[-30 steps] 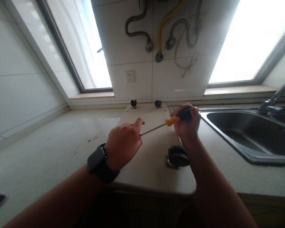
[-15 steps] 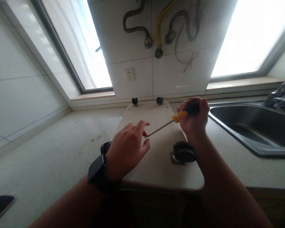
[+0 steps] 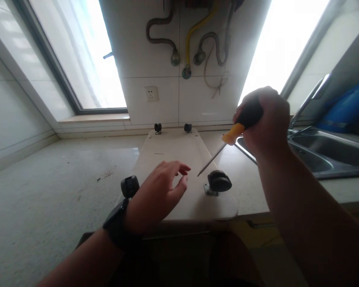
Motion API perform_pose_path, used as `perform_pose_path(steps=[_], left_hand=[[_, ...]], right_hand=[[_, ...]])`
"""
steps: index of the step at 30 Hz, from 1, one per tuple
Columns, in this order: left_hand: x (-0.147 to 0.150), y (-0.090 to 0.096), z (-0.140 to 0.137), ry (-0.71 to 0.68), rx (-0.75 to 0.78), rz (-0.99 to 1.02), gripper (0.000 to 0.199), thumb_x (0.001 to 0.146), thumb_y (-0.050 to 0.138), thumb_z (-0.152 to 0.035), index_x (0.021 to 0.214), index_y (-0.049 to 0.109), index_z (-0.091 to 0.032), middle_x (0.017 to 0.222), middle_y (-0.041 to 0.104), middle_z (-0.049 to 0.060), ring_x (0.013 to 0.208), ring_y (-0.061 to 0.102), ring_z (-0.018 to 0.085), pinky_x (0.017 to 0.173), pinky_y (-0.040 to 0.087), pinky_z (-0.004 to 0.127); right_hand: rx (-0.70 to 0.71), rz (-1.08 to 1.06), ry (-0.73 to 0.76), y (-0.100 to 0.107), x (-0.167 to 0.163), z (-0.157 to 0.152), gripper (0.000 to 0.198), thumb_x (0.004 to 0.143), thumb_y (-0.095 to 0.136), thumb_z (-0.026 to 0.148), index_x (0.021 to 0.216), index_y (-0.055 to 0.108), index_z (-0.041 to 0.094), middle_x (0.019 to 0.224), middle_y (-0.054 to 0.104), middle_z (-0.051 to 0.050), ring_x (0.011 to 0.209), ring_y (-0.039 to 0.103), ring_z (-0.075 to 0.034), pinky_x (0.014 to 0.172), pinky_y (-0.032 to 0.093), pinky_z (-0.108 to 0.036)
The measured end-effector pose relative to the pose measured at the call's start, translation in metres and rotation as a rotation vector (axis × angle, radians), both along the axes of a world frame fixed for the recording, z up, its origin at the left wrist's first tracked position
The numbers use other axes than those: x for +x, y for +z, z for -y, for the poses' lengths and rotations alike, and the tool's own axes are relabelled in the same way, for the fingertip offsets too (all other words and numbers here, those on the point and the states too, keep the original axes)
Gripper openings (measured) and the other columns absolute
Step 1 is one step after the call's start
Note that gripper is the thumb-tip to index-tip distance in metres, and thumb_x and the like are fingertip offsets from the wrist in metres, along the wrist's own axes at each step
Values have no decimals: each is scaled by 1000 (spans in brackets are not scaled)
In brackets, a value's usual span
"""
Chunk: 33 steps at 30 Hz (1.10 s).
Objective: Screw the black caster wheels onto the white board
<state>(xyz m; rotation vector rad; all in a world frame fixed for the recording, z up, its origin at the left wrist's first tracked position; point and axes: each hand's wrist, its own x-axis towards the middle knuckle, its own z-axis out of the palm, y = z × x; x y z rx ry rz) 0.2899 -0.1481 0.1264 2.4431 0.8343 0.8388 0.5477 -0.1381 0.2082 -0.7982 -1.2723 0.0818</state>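
My right hand (image 3: 271, 119) is wrapped round the black and orange handle of a screwdriver (image 3: 233, 134). The shaft slants down to the left, its tip just left of the near right black caster (image 3: 219, 181). My left hand (image 3: 161, 187), with a dark watch (image 3: 116, 223) at the wrist, hovers over a pale board (image 3: 173, 147). Its thumb and fingers are curved and apart, with nothing visible between them. Close by that wrist sits the near left caster (image 3: 129, 186). Two more casters, one at far left (image 3: 158, 127) and one at far right (image 3: 188, 127), stand on the board's back end.
The board lies on a speckled countertop (image 3: 86, 179). A steel sink (image 3: 347, 153) with a faucet (image 3: 309, 99) is at the right, a blue object (image 3: 347, 107) behind it. On the tiled wall are a socket (image 3: 151, 94), a yellow pipe (image 3: 191, 40) and grey hoses (image 3: 160, 40).
My right hand has risen and moved right with the screwdriver, its tip leaving the left fingertips. The view has shifted rightwards, showing more of the sink. My left hand stays over the board.
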Motion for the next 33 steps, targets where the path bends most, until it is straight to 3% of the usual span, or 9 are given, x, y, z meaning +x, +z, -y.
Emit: perform_pose_path(steps=[3,7,20,33], left_hand=[[0,5,-5,-47,-79,53,24,97,54,-25,117,67,-22,116,70,7,105,64,21,94,52,41],[2,11,-5,-92,-86,115,25,95,58,-24,117,69,-22,116,71,8,106,65,22,95,53,41],[-7,13,-2,-166,-183,67,30,98,55,-36,120,70,-23,111,73,7,92,68,19,75,54,32],[-8,13,1,-176,-159,60,30,98,54,-34,120,70,-21,112,74,8,94,69,20,77,55,33]], right_hand=[[-90,271,-97,23,-15,13,34,91,63,42,63,55,26,63,49,-2,65,44,-17,59,36,-34],[-163,431,-172,33,-35,21,37,95,56,38,61,52,24,61,49,0,60,45,-14,56,34,-33],[-292,616,-204,28,-50,16,36,92,59,45,66,52,21,58,49,3,54,42,-10,51,31,-31],[-307,638,-197,26,-54,12,38,91,59,48,64,53,22,58,51,2,54,42,-11,51,30,-31]])
